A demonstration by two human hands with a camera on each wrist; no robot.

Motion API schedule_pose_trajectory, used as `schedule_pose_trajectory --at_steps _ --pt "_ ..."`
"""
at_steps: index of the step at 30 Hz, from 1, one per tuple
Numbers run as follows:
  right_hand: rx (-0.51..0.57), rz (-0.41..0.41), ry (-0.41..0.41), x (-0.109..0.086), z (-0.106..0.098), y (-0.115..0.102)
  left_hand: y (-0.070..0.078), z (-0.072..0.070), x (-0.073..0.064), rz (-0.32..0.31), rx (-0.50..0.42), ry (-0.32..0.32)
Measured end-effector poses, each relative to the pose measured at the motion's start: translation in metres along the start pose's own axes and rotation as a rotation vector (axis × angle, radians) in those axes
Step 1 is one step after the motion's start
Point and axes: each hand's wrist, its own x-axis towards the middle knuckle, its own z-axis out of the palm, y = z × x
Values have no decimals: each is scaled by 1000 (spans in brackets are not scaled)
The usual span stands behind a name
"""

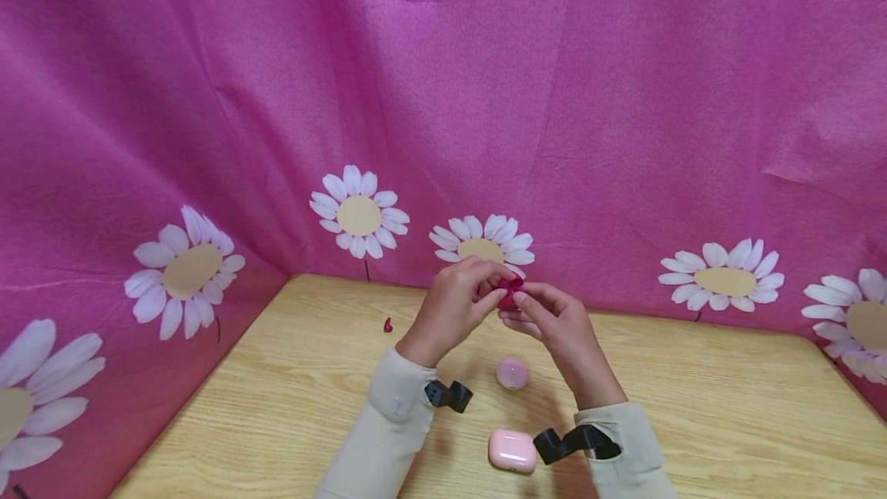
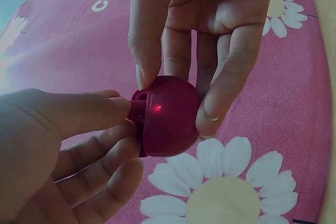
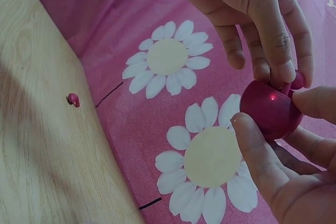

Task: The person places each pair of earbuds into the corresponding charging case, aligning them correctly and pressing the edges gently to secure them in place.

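Over the far part of the table, both hands meet at a small round dark-red earbud case [image 1: 510, 302]. My right hand [image 1: 564, 329] grips its rounded body between thumb and fingers. A red light glows on the front of the case in both wrist views. At the open side, my left hand [image 1: 446, 305] pinches a dark-red earbud [image 2: 137, 109] with thumb and index finger, partly hidden by the fingertips. Another dark-red earbud [image 3: 73, 99] lies alone on the table, left of the hands in the head view.
On the wooden table [image 1: 277, 391], a round pale-pink case [image 1: 512, 374] lies between the forearms. Closer to me is a glossy pink rounded-rectangular case [image 1: 513, 450], beside the right wrist's black camera mount [image 1: 578, 443]. A magenta cloth [image 1: 443, 98] with daisies hangs behind and left.
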Motion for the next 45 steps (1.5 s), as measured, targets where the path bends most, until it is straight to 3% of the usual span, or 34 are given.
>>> schedule_pose_trajectory --at_steps 34,45 --pt "2 -10 -14 1 1 2 0 4 0 45 146 -27" --pt "-3 -4 -13 1 1 3 -2 4 -2 35 139 -43"
